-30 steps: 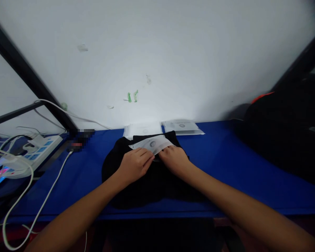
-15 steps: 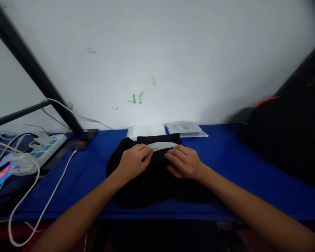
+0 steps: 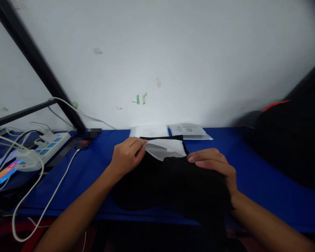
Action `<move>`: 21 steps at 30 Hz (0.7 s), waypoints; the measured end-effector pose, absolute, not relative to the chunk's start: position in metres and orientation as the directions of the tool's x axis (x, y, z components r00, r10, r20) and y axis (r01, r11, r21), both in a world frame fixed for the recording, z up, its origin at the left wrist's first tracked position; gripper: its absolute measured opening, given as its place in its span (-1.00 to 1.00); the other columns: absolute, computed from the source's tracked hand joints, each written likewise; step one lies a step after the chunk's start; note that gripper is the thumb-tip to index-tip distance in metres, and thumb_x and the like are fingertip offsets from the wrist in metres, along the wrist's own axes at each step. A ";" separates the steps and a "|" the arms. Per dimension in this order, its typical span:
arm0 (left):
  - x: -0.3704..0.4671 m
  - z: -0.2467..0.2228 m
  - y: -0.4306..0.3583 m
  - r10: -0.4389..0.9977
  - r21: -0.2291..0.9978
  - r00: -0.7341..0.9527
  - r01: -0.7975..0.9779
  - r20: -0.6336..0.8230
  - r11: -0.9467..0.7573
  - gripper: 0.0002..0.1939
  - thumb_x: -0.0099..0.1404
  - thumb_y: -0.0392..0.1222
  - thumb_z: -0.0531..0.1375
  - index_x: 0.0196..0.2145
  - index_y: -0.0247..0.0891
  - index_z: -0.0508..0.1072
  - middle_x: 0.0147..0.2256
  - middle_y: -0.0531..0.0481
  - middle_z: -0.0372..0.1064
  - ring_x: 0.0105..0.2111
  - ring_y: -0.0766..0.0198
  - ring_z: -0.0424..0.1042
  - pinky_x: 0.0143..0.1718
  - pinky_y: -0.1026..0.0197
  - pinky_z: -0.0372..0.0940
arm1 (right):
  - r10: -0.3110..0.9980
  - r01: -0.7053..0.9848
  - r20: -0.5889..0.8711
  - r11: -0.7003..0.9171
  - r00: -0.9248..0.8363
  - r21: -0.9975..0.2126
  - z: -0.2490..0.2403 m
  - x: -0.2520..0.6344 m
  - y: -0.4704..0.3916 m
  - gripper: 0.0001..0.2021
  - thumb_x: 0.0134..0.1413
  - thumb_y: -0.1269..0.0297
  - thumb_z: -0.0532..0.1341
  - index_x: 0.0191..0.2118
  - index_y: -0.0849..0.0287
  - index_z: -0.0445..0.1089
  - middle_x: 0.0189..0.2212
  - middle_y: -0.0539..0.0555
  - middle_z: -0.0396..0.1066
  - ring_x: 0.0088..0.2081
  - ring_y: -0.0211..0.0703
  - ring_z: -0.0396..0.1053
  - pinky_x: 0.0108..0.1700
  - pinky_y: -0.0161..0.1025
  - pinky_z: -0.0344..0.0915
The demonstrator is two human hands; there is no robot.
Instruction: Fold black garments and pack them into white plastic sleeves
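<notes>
A piece of black cloth (image 3: pixel 157 185), perhaps a garment, lies in a bundle in front of me. Its near part hangs over the table's front edge. Within its upper part shows a white sheet-like piece (image 3: pixel 170 145) with a grey shadow across it; whether it is lining or a separate insert I cannot tell. At the upper left, my left hand (image 3: pixel 128 154) is closed, pinching the cloth edge beside the white piece. My right hand (image 3: pixel 214 161) is closed on a fold of the cloth at the right, thumb hidden beneath it.
Two flat clear packets, one left (image 3: pixel 149 131) and one right (image 3: pixel 190 130), lie by the wall on the blue table (image 3: pixel 252 157). A large black item (image 3: pixel 291 147) stands at right. On the left are a power strip (image 3: pixel 52 147), cables and a lit phone (image 3: pixel 6 171).
My right hand has moved right and drawn the near layer of cloth back, exposing more of the white piece. My left hand has shifted slightly left. The view has shifted a little.
</notes>
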State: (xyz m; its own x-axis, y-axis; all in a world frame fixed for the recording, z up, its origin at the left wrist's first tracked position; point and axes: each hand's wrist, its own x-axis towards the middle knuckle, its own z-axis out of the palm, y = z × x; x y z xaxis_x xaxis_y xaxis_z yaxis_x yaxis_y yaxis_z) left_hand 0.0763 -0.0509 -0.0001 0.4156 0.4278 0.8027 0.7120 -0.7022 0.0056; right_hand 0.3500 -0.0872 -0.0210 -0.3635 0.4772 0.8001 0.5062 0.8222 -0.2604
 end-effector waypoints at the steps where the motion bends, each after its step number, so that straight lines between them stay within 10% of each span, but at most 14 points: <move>1: 0.074 0.001 -0.046 0.423 0.002 0.395 0.728 0.816 -0.685 -0.85 0.37 -0.29 0.10 -0.21 -0.25 0.48 -0.28 -0.03 0.54 -0.28 0.26 0.50 -0.24 0.24 0.38 | 0.429 0.456 0.840 0.852 -0.332 -0.255 -0.018 0.349 -0.088 -0.80 0.30 0.19 -0.03 -0.06 -0.07 0.27 -0.29 0.10 0.46 -0.23 -0.02 0.46 -0.22 0.00 0.39; 8: 0.066 -0.006 0.021 0.489 0.040 0.295 0.825 0.821 -0.564 -0.79 0.39 -0.24 0.06 -0.17 -0.30 0.48 -0.24 -0.11 0.51 -0.24 0.21 0.47 -0.24 0.20 0.33 | 0.354 0.301 0.867 0.919 -0.352 -0.253 -0.030 0.338 -0.063 -0.75 0.28 0.25 0.03 0.03 0.02 0.25 -0.16 0.12 0.44 -0.15 -0.03 0.42 -0.15 -0.02 0.39; 16: 0.074 -0.034 0.079 0.683 0.056 0.620 0.723 0.386 -0.688 -0.85 0.27 -0.28 0.13 -0.30 -0.25 0.51 -0.32 -0.08 0.53 -0.31 0.18 0.50 -0.26 0.20 0.38 | 0.402 0.277 0.677 0.916 -0.617 -0.291 -0.029 0.338 -0.049 -0.56 0.11 0.57 0.01 0.10 0.11 0.17 -0.04 0.17 0.37 0.01 -0.08 0.31 0.00 -0.02 0.36; 21: 0.089 -0.019 0.030 0.671 0.301 0.632 0.602 0.388 -0.740 -0.60 0.34 -0.03 0.16 0.06 -0.25 0.35 -0.01 -0.22 0.44 -0.06 0.10 0.48 -0.11 0.11 0.40 | 0.406 0.320 0.604 0.914 -0.686 -0.251 -0.026 0.336 -0.050 -0.55 0.09 0.60 0.01 0.07 0.12 0.27 0.10 0.18 0.27 0.16 -0.05 0.19 0.14 0.06 0.24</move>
State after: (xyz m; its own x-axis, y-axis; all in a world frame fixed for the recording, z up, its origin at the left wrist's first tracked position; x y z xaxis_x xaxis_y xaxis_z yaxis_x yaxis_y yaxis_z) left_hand 0.0890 0.0297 -0.0194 0.6315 0.6715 0.3876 0.6016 -0.7398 0.3014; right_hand 0.3361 -0.0502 -0.0262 -0.6857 0.4061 0.6040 0.3201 0.9136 -0.2509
